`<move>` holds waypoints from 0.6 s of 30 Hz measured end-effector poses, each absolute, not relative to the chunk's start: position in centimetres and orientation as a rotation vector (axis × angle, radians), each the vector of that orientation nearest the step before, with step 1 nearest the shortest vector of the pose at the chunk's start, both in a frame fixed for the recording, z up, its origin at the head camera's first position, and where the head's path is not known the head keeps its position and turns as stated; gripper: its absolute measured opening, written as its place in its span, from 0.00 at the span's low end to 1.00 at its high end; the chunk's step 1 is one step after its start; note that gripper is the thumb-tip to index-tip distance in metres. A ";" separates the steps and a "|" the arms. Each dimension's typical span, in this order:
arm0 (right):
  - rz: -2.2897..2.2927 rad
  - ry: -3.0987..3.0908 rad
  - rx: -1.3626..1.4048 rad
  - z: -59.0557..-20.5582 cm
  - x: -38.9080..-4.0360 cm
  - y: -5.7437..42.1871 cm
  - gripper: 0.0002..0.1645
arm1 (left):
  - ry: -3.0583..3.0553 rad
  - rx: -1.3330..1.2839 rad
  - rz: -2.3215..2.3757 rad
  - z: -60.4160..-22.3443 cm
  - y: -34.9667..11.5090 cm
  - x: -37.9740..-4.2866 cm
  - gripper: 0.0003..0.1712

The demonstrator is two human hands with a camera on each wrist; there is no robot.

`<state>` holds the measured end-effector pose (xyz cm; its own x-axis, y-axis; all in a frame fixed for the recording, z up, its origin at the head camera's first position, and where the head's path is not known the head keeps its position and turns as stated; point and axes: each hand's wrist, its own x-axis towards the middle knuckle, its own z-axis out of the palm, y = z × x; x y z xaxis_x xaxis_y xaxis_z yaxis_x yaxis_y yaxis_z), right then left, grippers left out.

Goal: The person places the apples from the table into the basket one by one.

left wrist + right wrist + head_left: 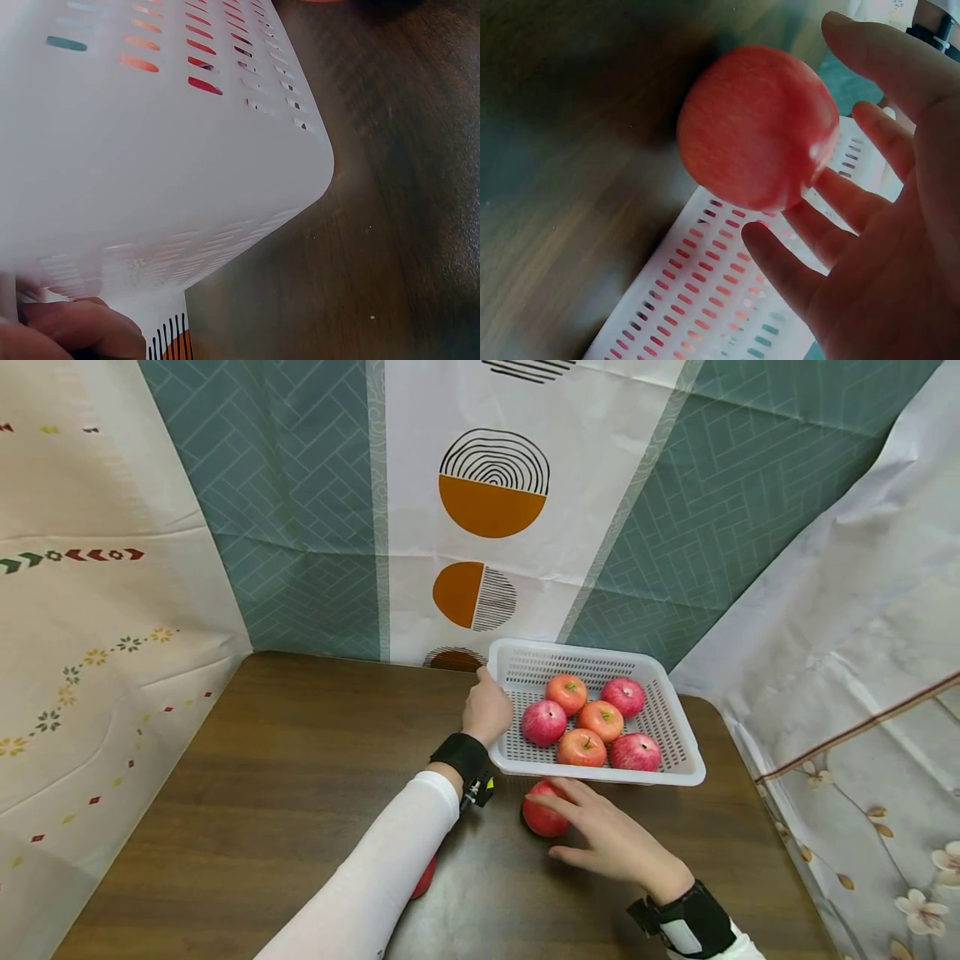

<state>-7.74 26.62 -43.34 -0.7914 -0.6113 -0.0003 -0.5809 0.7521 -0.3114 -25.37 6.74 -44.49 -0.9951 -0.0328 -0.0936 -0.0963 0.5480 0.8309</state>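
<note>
My left hand grips the left rim of a white perforated plastic basket, its fingers curled at the rim in the left wrist view. Inside the basket lie several round fruits: orange-red apples and deeper pink fruits. In front of the basket, a red apple sits on the table. Beside that apple is my right hand, fingers spread and reaching over its edge. The right wrist view shows the apple before the open palm, with fingertips right at its side.
Another red fruit is partly hidden under my left forearm. The brown wooden table meets a patterned cloth at the back. Pale cloths hang along both sides, and the basket stands close to the back edge.
</note>
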 end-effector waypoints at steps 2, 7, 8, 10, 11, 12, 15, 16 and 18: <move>-0.456 2.850 -0.982 -43.5 -7.9 26.5 0.48 | 2.709 -0.117 1.454 -44.6 6.8 -25.4 0.28; -0.426 2.850 -0.964 -43.9 -8.5 25.9 0.49 | 2.700 -0.120 1.457 -44.7 6.7 -25.5 0.29; -0.416 2.849 -0.952 -43.9 -8.5 25.8 0.49 | 2.697 -0.120 1.458 -44.7 6.7 -25.5 0.29; -0.414 2.848 -0.925 -43.9 -8.6 25.7 0.49 | 2.689 -0.121 1.458 -44.7 6.7 -25.5 0.29; -0.414 2.849 -0.913 -43.9 -8.7 25.6 0.49 | 2.686 -0.122 1.455 -44.8 6.7 -25.6 0.29; -0.413 2.851 -0.903 -43.8 -8.7 25.6 0.49 | 2.684 -0.121 1.456 -44.8 6.7 -25.6 0.29; -0.408 2.858 -0.881 -43.7 -8.6 25.4 0.49 | 2.682 -0.108 1.477 -45.9 6.8 -26.2 0.28; -0.404 2.859 -0.875 -43.6 -8.6 25.4 0.49 | 2.680 -0.109 1.480 -45.8 6.8 -26.1 0.28; -0.400 2.856 -0.862 -43.5 -8.6 25.3 0.48 | 2.678 -0.108 1.484 -45.9 6.8 -26.1 0.29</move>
